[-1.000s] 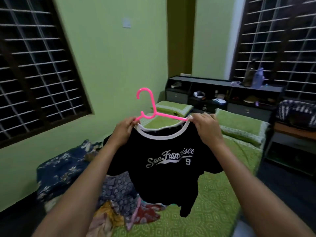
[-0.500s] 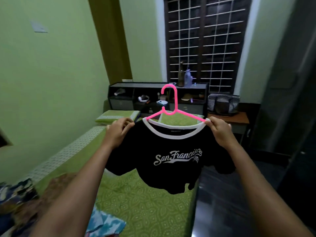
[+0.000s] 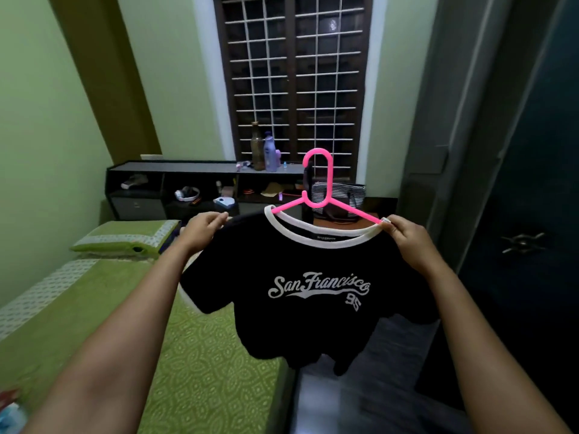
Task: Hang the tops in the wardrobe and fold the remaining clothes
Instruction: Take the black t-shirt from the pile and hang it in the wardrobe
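Head view looks forward, slightly down, close.

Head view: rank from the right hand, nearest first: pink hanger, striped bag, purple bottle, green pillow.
From the right hand:
1. pink hanger, its right end touches the fingers.
2. striped bag, just behind, on the side table.
3. purple bottle, back on the shelf top.
4. green pillow, far left on the bed.
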`<action>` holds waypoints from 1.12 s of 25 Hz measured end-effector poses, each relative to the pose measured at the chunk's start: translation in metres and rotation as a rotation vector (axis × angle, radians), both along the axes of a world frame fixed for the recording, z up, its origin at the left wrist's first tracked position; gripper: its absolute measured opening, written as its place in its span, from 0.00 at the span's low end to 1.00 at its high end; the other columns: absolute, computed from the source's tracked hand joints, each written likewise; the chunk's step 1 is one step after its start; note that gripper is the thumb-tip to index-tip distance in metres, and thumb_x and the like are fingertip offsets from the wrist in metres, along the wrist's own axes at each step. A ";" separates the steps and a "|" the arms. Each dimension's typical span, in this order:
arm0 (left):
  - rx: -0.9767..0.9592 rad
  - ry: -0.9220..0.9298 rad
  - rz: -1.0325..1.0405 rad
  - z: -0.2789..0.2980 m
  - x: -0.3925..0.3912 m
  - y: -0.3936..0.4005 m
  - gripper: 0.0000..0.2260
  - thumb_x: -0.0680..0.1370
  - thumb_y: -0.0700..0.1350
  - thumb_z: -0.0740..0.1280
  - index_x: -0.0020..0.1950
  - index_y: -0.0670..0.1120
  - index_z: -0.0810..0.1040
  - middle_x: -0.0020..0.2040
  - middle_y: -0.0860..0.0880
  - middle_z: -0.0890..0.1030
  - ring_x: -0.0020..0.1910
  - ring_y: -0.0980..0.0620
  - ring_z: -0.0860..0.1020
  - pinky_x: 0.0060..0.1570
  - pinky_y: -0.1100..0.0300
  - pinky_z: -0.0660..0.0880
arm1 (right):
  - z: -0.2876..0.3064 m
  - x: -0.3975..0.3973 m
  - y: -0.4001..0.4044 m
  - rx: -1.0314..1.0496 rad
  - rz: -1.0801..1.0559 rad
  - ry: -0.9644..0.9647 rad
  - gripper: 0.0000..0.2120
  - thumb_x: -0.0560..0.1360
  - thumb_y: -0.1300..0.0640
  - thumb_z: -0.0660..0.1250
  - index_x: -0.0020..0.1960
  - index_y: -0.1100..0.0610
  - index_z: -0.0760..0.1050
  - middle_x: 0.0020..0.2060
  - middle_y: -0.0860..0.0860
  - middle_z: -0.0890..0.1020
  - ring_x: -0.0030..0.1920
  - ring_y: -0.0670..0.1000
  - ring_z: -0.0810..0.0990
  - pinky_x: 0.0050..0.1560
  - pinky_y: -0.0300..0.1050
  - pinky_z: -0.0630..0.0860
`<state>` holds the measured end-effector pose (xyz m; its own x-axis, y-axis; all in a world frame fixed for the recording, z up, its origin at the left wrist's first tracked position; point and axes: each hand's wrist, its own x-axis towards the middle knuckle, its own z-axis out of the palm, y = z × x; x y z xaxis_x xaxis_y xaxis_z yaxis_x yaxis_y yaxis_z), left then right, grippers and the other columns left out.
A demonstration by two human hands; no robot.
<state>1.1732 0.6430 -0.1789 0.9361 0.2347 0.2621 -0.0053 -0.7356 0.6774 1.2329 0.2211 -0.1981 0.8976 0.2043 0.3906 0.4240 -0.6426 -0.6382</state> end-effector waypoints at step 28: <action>0.131 -0.388 -0.776 0.028 0.681 -0.290 0.11 0.79 0.50 0.64 0.46 0.42 0.72 0.36 0.46 0.75 0.36 0.47 0.72 0.38 0.54 0.67 | 0.045 0.465 -0.139 -0.025 -0.692 -0.183 0.07 0.79 0.51 0.61 0.49 0.47 0.78 0.42 0.44 0.80 0.54 0.49 0.76 0.54 0.48 0.59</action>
<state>1.8541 0.3529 -0.1513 0.6580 -0.4858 0.5754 -0.7491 -0.5003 0.4343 1.6981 0.0821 -0.1536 0.7452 -0.3772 0.5498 0.0132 -0.8161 -0.5778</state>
